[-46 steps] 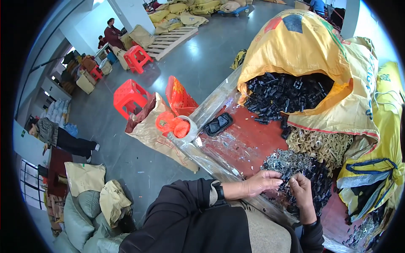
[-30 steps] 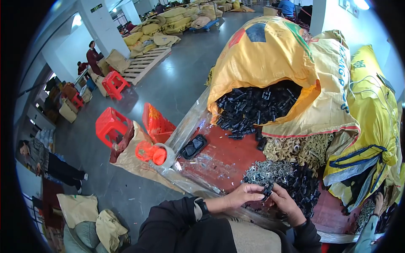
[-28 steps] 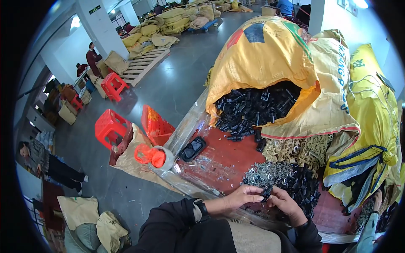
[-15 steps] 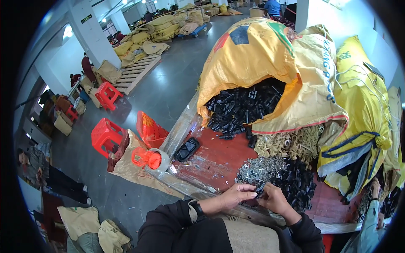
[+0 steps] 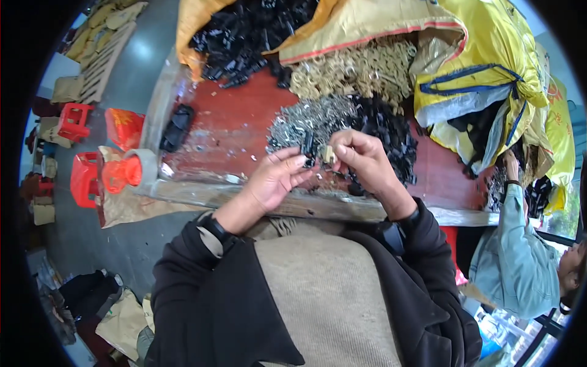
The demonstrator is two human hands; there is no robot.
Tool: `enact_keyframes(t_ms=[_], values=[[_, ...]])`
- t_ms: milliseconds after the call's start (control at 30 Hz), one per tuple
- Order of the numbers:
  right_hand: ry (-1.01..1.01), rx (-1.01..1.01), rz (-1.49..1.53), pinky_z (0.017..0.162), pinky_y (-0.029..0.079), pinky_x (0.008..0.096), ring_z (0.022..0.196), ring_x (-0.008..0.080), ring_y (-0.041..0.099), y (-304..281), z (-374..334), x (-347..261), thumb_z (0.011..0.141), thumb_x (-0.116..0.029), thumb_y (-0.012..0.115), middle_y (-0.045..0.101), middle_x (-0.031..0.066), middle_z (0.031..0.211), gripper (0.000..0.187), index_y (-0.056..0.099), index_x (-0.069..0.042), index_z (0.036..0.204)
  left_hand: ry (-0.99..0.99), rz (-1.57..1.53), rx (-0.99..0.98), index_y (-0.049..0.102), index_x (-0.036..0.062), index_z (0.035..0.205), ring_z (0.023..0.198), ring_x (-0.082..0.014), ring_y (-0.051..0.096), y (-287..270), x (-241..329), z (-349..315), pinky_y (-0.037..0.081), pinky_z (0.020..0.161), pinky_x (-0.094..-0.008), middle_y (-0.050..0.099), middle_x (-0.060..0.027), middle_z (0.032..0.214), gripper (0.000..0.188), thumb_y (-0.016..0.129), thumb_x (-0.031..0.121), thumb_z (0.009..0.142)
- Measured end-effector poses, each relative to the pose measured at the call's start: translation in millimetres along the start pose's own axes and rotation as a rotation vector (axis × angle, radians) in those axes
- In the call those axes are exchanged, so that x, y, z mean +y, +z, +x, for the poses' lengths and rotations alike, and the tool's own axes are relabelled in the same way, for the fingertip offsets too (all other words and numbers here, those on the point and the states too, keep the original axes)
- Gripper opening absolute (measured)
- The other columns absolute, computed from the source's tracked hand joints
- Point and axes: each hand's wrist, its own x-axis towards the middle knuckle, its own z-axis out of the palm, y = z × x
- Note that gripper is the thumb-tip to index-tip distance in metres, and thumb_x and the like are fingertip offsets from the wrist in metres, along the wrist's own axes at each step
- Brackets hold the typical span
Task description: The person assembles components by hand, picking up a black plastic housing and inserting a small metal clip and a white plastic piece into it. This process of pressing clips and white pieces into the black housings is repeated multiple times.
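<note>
In front of me, over the table's near edge, my left hand (image 5: pixel 276 178) pinches a small black plastic part (image 5: pixel 308 147) between thumb and fingers. Close beside it, my right hand (image 5: pixel 365 160) grips a small beige plastic piece (image 5: pixel 328 155); a slight gap seems to separate the two parts. Just beyond my hands lies a heap of silver metal clips (image 5: pixel 299 122). Black plastic pieces (image 5: pixel 391 137) are piled to its right. Behind these spreads a heap of beige ring-like pieces (image 5: pixel 348 67), coming from a tan sack (image 5: pixel 373 27).
An orange sack (image 5: pixel 183 37) spills black parts (image 5: pixel 251 40) at the back. On the red tabletop (image 5: pixel 226 122) rests a black case-like object (image 5: pixel 178 127). A wooden rail (image 5: pixel 306 203) edges the table. At right, a co-worker's sleeve (image 5: pixel 513 244) reaches toward a yellow sack (image 5: pixel 452 67).
My view has tilted down toward the table. Both hands were together at a black part; now they are slightly apart, and a beige piece shows in the right one.
</note>
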Motion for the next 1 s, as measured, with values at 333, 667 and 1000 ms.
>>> enact_keyframes(t_ms=[333, 667, 1000], values=[[-0.085, 0.036, 0.11, 0.061, 0.036, 0.0184, 0.07, 0.0064, 0.042, 7.2, 12.7, 25.9, 0.079, -0.011, 0.055, 0.043, 0.0023, 0.09, 0.009, 0.053, -0.002, 0.08, -0.083, 0.0, -0.071, 0.05, -0.0031, 0.099, 0.086, -0.0241, 0.057, -2.2, -0.2, 9.1, 0.049, 0.074, -0.0265, 0.056, -0.011, 0.094, 0.023, 0.053, 0.005, 0.078], [-0.072, 0.192, 0.363, 0.071, 0.036, 0.0202, 0.077, 0.0058, 0.044, 23.1, 5.8, 31.1, 0.082, -0.012, 0.05, 0.043, 0.0024, 0.1, 0.008, 0.053, -0.004, 0.081, -0.051, -0.052, -0.078, 0.051, -0.0016, 0.096, 0.084, -0.0218, 0.057, 7.3, -9.2, 4.6, 0.049, 0.072, -0.0247, 0.056, -0.0081, 0.091, 0.021, 0.055, 0.007, 0.078], [-0.043, 0.269, 0.449, 0.068, 0.038, 0.0206, 0.075, 0.0056, 0.047, 31.9, -3.0, 31.6, 0.083, -0.015, 0.048, 0.05, -0.0002, 0.086, 0.017, 0.05, -0.003, 0.096, 0.015, -0.045, -0.008, 0.052, 0.0009, 0.096, 0.081, -0.0144, 0.056, 9.7, -19.7, 1.9, 0.048, 0.07, -0.0239, 0.057, -0.0064, 0.09, 0.021, 0.057, 0.008, 0.077]])
